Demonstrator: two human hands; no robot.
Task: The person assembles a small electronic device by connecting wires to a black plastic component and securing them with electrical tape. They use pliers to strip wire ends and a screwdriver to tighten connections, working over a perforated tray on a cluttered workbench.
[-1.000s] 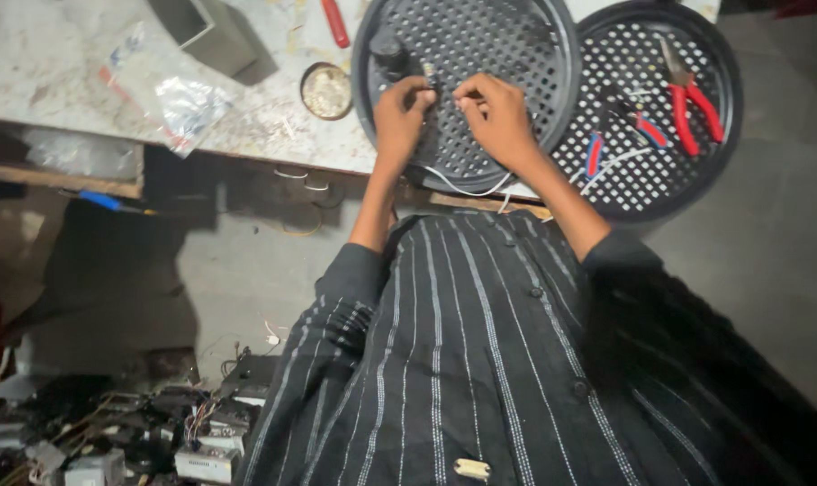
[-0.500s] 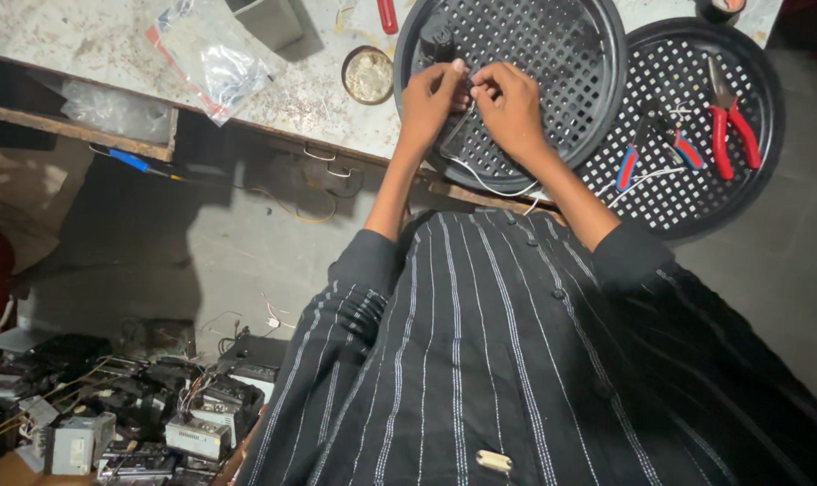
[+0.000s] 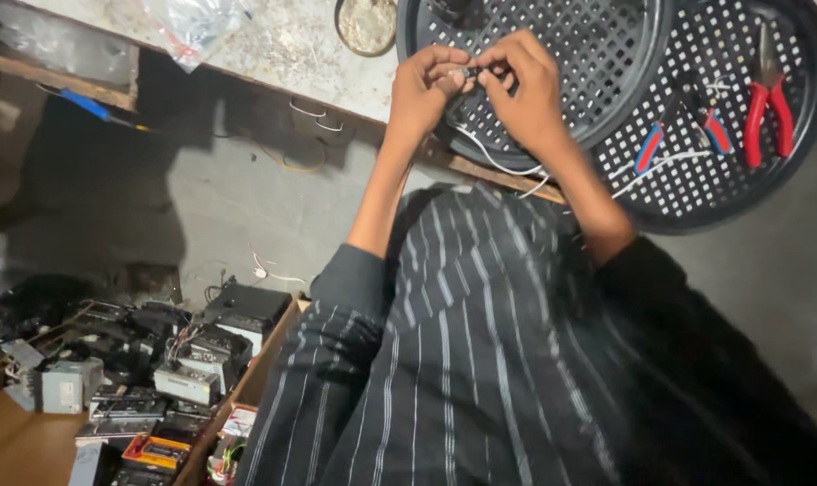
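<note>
Seen from above, a person in a dark shirt with thin pale stripes stood at a worn, speckled counter (image 3: 273, 40). Both hands met over the near edge of a black perforated round tray (image 3: 606, 54). The left hand (image 3: 419, 90) and the right hand (image 3: 525, 90) faced each other, and their fingers (image 3: 444, 67) were pressed together at the tips, pinching a small dark part (image 3: 467, 72) between them. The part was too small to make out in detail. A white wire (image 3: 489, 157) ran down from under the hands, over the tray's rim and past the counter's edge.

To the right, a second black perforated tray (image 3: 786, 171) lay partly under the first. On it rested red-handled pliers (image 3: 767, 99) and, nearer the hands, a tool with red and blue handles (image 3: 683, 135), the two well apart.

On the counter to the left of the hands sat a small round tin (image 3: 366, 22) with pale contents, and farther left a clear plastic bag (image 3: 197, 22). A blue-handled tool (image 3: 89, 105) stuck out beneath the counter's edge.

On the floor at lower left lay a heap of electronic units (image 3: 183, 360) with loose wires, packed close together.
</note>
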